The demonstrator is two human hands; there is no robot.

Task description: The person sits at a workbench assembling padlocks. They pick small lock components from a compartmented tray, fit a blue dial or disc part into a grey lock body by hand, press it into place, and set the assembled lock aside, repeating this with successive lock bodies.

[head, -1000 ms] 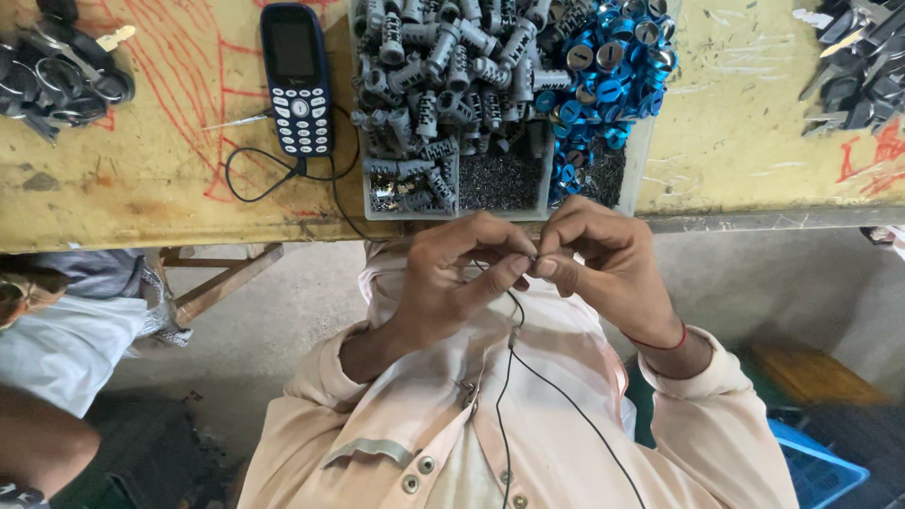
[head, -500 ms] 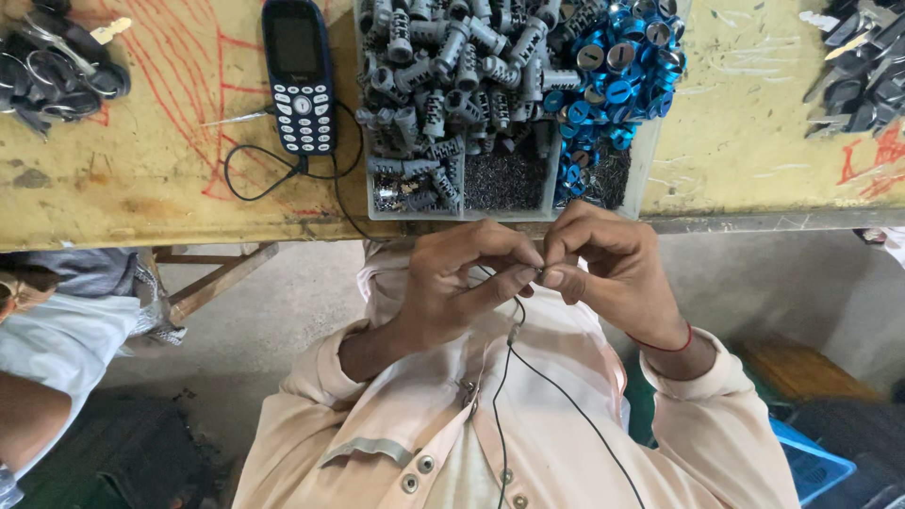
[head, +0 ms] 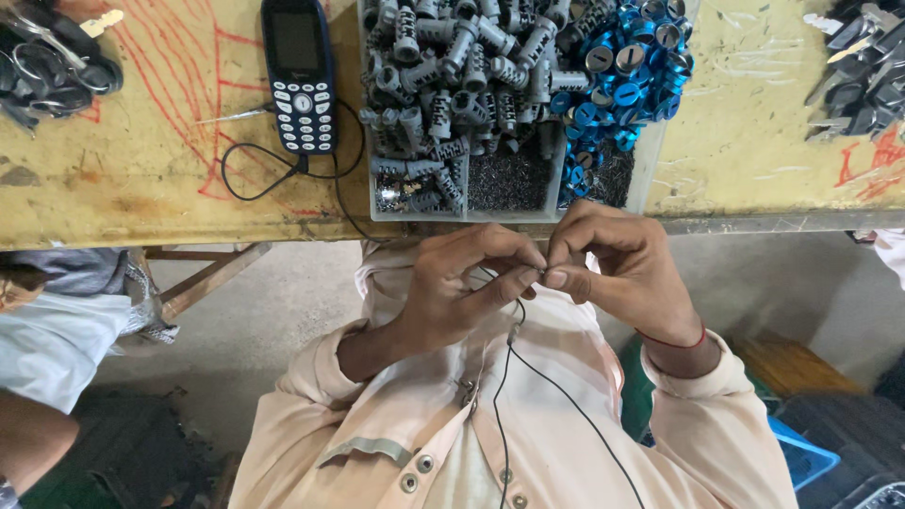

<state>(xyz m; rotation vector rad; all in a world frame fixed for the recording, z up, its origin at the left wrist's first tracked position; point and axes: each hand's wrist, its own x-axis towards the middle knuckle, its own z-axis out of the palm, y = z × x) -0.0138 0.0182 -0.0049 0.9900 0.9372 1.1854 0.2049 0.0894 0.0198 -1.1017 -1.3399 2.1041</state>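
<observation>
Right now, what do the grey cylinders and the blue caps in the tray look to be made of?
Grey cylinders: likely cast metal, with a dull matte grey surface and notched bodies. Blue caps: probably anodised metal, given the glossy bright-blue shine and slotted silvery faces. The tray looks like pale plastic, though its material is less certain.

single head cam, looking steeply down; close on both hands held over the lap just below the tabletop (head: 141,179) edge; tabletop fills the frame's top, floor below
</observation>
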